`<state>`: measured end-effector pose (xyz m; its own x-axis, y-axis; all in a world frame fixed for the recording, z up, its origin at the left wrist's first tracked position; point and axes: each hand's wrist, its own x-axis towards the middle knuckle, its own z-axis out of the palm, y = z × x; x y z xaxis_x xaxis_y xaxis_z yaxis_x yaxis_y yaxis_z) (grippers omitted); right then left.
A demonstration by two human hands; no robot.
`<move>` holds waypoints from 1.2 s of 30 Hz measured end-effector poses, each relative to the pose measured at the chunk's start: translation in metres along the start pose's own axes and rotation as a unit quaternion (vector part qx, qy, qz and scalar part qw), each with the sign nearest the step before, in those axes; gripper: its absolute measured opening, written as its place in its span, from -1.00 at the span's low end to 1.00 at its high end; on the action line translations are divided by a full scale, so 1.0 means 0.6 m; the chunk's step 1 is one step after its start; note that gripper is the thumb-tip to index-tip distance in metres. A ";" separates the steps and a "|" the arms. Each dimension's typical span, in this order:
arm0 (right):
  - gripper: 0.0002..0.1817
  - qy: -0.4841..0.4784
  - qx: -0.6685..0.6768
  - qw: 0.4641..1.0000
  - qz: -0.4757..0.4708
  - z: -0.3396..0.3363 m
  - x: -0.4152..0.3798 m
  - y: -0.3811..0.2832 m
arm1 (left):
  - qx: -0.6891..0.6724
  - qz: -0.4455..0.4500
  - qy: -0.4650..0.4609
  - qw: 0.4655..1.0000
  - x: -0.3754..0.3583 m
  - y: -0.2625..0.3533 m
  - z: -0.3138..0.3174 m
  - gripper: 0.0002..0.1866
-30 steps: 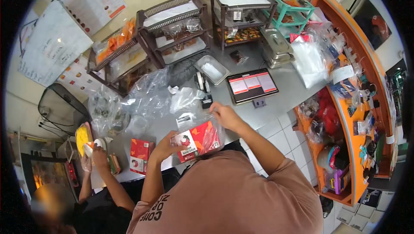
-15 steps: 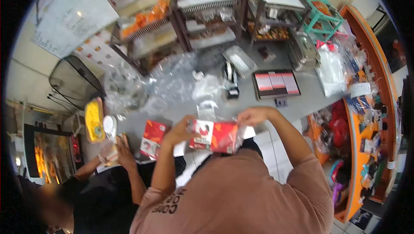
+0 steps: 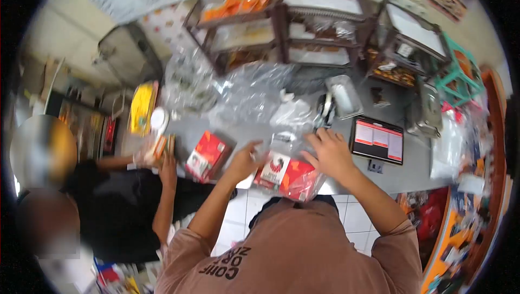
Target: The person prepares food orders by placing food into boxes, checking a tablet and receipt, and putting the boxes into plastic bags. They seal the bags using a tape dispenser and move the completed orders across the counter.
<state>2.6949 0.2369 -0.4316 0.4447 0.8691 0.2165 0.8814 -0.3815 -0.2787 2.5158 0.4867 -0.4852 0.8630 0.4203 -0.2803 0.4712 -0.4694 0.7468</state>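
A red and white box [image 3: 300,177] lies inside a clear plastic bag [image 3: 287,141] at the near edge of the counter. The bag's top part spreads beyond the box, away from my body. My left hand [image 3: 245,161] is at the box's left side, thumb and fingers apart, with no hold on it. My right hand [image 3: 331,152] has its fingers spread over the bag's upper right; whether they touch the plastic is hard to see. Left of my left hand stands a second red and white box [image 3: 207,156].
A tablet [image 3: 377,141] and a tape dispenser [image 3: 325,110] are on the counter [image 3: 238,131]. Loose plastic bags [image 3: 249,93] lie under brown racks [image 3: 319,26]. At left, a co-worker's hands [image 3: 167,167] hold food near a yellow pack [image 3: 143,107].
Both hands have let go of the bagged box, which now lies at the counter's edge. My right hand has opened and moved over the bag's top. The view has shifted left.
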 end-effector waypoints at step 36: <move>-0.54 -0.405 -0.181 0.880 -0.170 -0.151 -0.026 -0.094 | 0.307 -0.083 0.202 0.926 -0.031 -0.256 -0.122 0.34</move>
<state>2.6529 0.2163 -0.3347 0.0146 0.8357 -0.5491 0.9998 -0.0038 0.0208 2.4140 0.6078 -0.5507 0.6895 0.7240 -0.0195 0.7128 -0.6735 0.1955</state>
